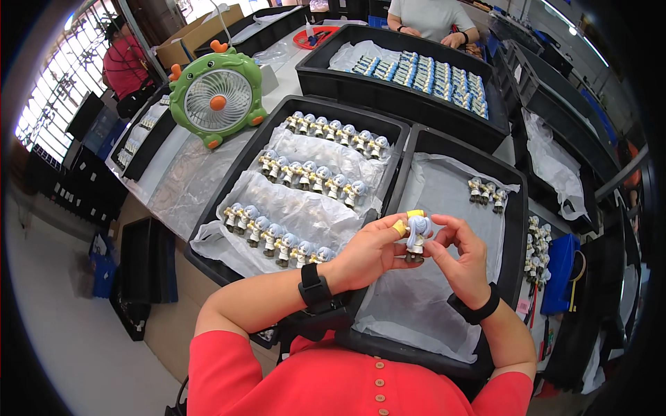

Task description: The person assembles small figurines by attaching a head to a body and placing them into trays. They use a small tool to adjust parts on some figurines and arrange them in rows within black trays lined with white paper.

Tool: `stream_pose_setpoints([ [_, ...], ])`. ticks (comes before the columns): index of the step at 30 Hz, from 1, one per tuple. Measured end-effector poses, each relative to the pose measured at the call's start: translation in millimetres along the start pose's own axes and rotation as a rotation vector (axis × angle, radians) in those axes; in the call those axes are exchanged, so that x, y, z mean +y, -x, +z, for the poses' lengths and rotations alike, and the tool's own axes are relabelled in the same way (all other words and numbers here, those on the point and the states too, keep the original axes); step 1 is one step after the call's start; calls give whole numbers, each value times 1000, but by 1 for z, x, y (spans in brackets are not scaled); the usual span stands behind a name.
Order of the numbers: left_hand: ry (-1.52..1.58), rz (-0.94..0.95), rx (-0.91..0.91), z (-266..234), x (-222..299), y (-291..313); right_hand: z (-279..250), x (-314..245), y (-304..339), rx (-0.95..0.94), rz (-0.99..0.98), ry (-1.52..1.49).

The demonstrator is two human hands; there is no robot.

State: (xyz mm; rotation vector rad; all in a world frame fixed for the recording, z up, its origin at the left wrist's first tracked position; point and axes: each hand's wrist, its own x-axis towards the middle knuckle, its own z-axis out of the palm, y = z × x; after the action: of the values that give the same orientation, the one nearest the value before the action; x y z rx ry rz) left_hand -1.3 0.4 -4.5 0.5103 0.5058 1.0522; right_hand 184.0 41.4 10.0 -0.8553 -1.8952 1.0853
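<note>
Between my two hands, over the right tray, a small figurine [417, 236] with pale blue hair, a white outfit and dark feet stands upright. My left hand [374, 248] grips it from the left; yellow covers sit on its fingertips. My right hand [461, 253] is closed on its right side, thumb and fingers touching it. Beneath them lies a black tray [519, 229] lined with white sheet, with several like figurines [485, 193] grouped near its far right corner. To the left, another black tray [277, 114] holds three rows of such figurines [305, 175] on crumpled white liner.
A green cartoon-shaped fan [216, 97] stands at the far left. Behind the trays, a large black bin [388, 90] holds rows of blue-and-white pieces, with a co-worker [433, 21] beyond it. More figurines [536, 249] lie right of my tray, beside a blue box [560, 274].
</note>
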Motion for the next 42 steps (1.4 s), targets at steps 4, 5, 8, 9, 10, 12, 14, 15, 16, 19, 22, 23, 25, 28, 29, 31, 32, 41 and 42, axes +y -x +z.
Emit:
stream_pose_setpoints([
  [4,-6,-6,-4,-2,-1,-1,0,0,0,-3,9,-10],
  [5,-9,-10,-5,-3,-1,-1,0,0,0,-4,11,-12],
  [8,-16,-13,2,-1,1,0,-1,0,-1,-11,19,-23],
  [9,-18,-14,2,-1,1,0,-1,1,-1,-17,25,-31],
  [10,-19,-14,3,-1,0,0,-1,1,-1,-23,30,-38],
  [12,-21,-15,5,-1,0,0,-1,2,0,-23,34,-36],
  [14,-22,-17,6,0,0,0,-1,2,-1,-23,37,-35],
  [15,-23,-17,6,-1,0,-1,-1,2,-1,-24,39,-35],
  [16,-24,-18,6,-1,0,-1,-1,2,-1,-25,40,-34],
  [19,-29,-20,9,-1,0,-1,-1,4,-1,-25,46,-52],
  [22,-34,-21,10,-1,0,0,0,3,-1,-29,50,-64],
  [23,-36,-21,10,-1,1,0,0,3,-1,-30,52,-66],
  [25,-37,-20,8,-1,1,0,0,4,-1,-33,57,-69],
  [28,-39,-23,4,-2,1,0,0,5,-1,-36,53,-66],
  [29,-40,-25,2,-2,1,-1,0,4,-1,-37,55,-67],
  [31,-34,-25,8,0,1,0,-1,2,-1,-36,65,-65],
  [32,-30,-26,10,0,1,0,-1,2,-2,-41,62,-68],
  [41,-24,-37,22,1,2,-1,-2,3,-2,-51,67,-73],
  [42,-24,-39,19,1,2,-1,-2,2,-2,-53,68,-76],
])
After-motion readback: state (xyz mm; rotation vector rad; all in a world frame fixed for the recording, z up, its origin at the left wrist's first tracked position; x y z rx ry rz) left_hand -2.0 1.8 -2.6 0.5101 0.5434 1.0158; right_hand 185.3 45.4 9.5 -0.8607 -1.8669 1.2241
